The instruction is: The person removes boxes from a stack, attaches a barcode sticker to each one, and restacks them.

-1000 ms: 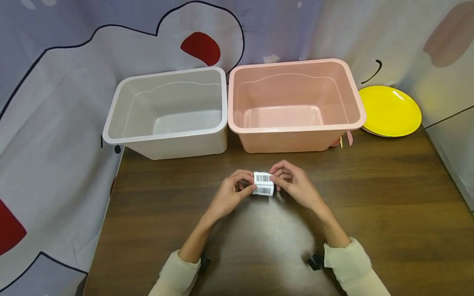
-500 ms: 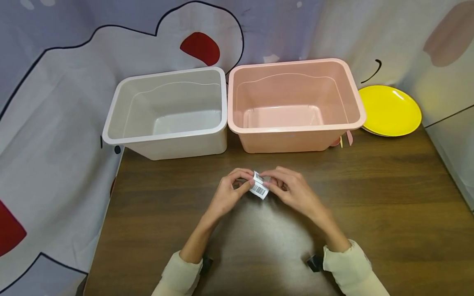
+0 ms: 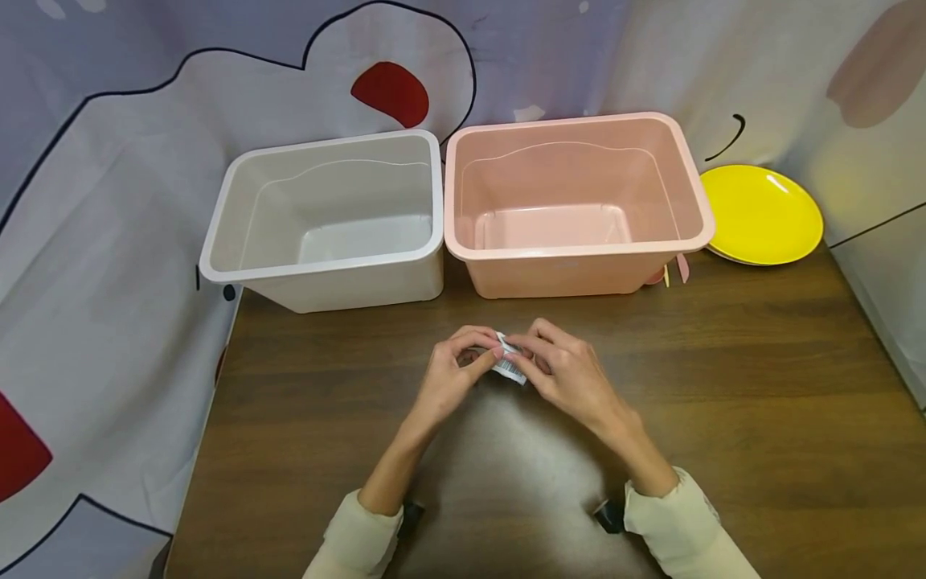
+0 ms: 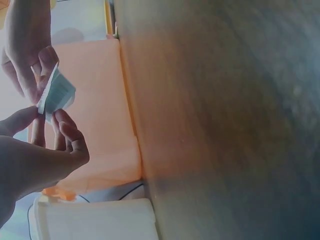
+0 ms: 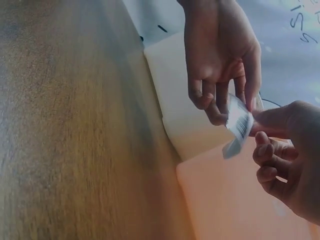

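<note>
A small white piece of paper with printed barcodes (image 3: 510, 368) is held over the table, folded and tilted between both hands. My left hand (image 3: 443, 376) pinches its left edge between thumb and fingers. From the other side my right hand (image 3: 575, 378) pinches it, thumb in front. In the left wrist view the barcode paper (image 4: 59, 92) is bent, with a fold standing out from the fingertips. The right wrist view shows the barcode paper (image 5: 239, 122) curling down below the pinching fingers.
A light grey bin (image 3: 325, 285) and a pink bin (image 3: 564, 277) stand side by side at the back of the wooden table (image 3: 325, 426). Yellow plates (image 3: 763, 217) lie to the right. Pink and yellow handles (image 3: 682, 269) peek out beside the pink bin.
My right hand has moved left toward the left hand. The barcode paper has gone from lying flat and facing up to folded and tilted, with less of its print showing.
</note>
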### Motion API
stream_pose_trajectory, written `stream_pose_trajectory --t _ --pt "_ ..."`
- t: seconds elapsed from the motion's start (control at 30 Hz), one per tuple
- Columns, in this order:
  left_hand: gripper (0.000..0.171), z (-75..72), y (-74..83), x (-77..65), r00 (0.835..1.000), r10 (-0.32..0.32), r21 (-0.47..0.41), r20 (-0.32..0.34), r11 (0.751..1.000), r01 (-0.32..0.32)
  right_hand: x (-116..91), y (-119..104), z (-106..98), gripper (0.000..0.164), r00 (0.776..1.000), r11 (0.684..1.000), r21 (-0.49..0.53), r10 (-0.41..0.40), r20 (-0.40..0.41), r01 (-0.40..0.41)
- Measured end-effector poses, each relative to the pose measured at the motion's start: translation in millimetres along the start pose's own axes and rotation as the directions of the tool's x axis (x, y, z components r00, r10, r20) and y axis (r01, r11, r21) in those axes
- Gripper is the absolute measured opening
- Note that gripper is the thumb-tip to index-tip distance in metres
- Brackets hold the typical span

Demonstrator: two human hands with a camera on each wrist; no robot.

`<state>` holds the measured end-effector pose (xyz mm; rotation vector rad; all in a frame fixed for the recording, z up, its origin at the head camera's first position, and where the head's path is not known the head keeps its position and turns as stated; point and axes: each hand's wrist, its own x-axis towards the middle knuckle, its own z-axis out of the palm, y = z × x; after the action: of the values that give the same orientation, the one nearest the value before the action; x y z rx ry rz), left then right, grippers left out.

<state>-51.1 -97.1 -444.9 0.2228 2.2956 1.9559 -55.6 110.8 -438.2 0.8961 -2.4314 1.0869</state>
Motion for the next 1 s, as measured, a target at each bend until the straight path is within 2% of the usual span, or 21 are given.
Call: stream_pose_trajectory --t 0.13,0.47,1.0 --pt "0.01 3.1 6.2 -0.6 0.999 -0.03 0.008 -0.021 0.999 0.031 0.6 0.2 2.8 0.014 0.999 0.997 -0.065 -0.048 -0.013 0.047" --pt "0.009 3.8 6.4 -3.7 0.999 -0.035 -0.016 -0.037 0.999 0.034 0.1 2.1 4.9 0.009 0.988 0.972 -0.179 -0.151 0.021 0.153" --pt "0.011 6.2 4.8 -5.5 0.996 -0.069 -0.087 -0.059 0.994 0.064 -2.6 3.7 5.6 0.006 0.996 0.986 -0.155 -0.076 -0.052 0.067"
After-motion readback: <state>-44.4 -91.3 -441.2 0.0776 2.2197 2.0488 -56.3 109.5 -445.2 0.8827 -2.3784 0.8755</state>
